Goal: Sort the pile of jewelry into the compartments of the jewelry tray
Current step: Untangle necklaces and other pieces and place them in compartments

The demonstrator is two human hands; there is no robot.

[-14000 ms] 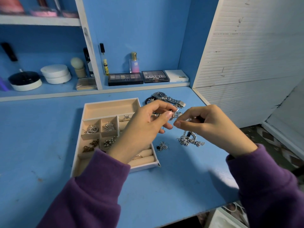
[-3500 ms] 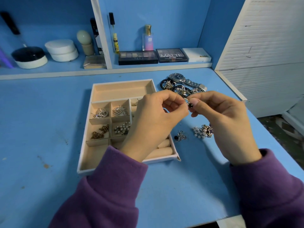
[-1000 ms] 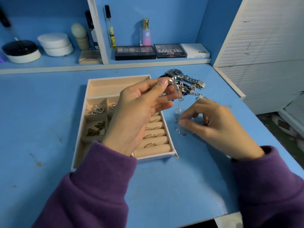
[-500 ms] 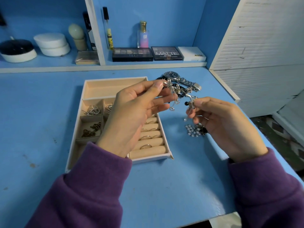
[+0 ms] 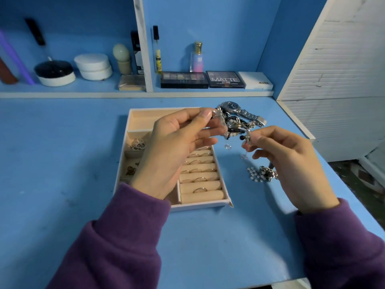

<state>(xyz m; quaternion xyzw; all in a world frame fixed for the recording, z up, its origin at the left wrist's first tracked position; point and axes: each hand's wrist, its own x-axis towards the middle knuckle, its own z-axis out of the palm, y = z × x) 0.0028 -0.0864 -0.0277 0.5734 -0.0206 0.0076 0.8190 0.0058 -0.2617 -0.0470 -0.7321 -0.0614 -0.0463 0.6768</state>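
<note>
Cream compartmented jewelry tray (image 5: 123,161): centre of blue table (image 5: 62,163).
Thin gold rings (image 5: 199,180): in the tray's right-hand padded rolls (image 5: 202,198).
Tangled silver-and-black jewelry pile (image 5: 236,127), steel wristwatch (image 5: 235,107) at its back: just behind the tray's right corner.
White pearl bead cluster (image 5: 255,174): on the table, right of the tray, before the pile.
Left hand (image 5: 177,147), pinching silver dangling piece (image 5: 224,126): over the tray.
Right hand (image 5: 287,161), pinching second silver dangling piece (image 5: 247,136): over the cluster.
Black eyeshadow palettes (image 5: 184,80): on blue shelf (image 5: 83,88) behind.

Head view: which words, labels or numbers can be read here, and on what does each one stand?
"MATTE": on the lid of the square black palette.
"SB": on the pink bottle.
Too small or blurred to read: the line under "MATTE", the print on the long eyeshadow palette, the marks on the white box, the dial of the watch.
</note>
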